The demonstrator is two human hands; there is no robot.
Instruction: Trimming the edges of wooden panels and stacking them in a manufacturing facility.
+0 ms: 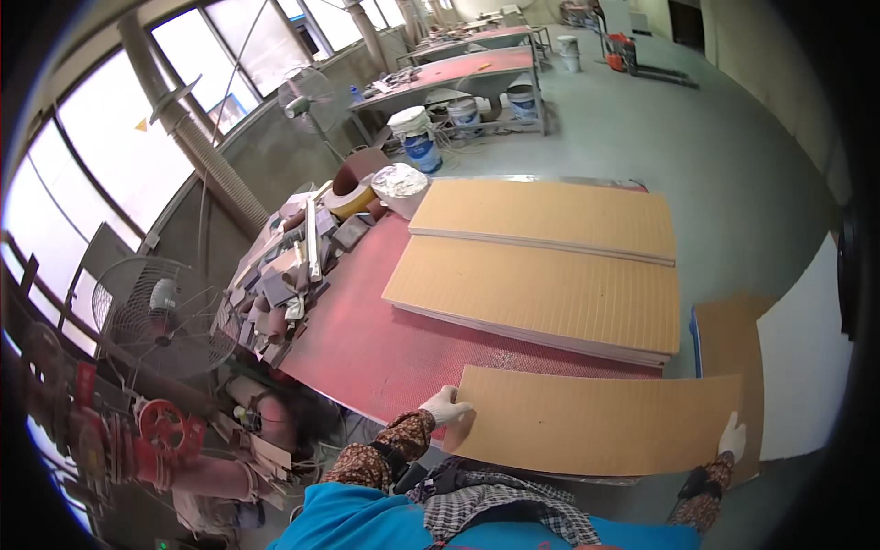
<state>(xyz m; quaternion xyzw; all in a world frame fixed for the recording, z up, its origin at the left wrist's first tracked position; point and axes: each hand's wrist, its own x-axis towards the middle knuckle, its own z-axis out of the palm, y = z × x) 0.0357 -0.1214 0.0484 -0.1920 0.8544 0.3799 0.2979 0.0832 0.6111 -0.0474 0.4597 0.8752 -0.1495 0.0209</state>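
Observation:
A long tan panel [596, 422] with fine lines on it lies across the table's near edge, right in front of me. My left hand [446, 406], in a white glove, is closed on its left end, the thumb over the top face. At the opposite end my right hand [732, 438], also gloved, grips the right edge, its fingers partly hidden. Beyond the panel are two stacks of similar tan panels, the nearer stack [541, 289] and the farther stack [550, 215], side by side on the red table [357, 339].
Sanding blocks and scraps [280, 284] crowd the table's left side, near a foil-covered bowl [401, 181]. A caged fan [163, 316] and a red valve wheel [165, 424] stand at left. Brown and white sheets [797, 357] are at right. Buckets [422, 147] stand behind.

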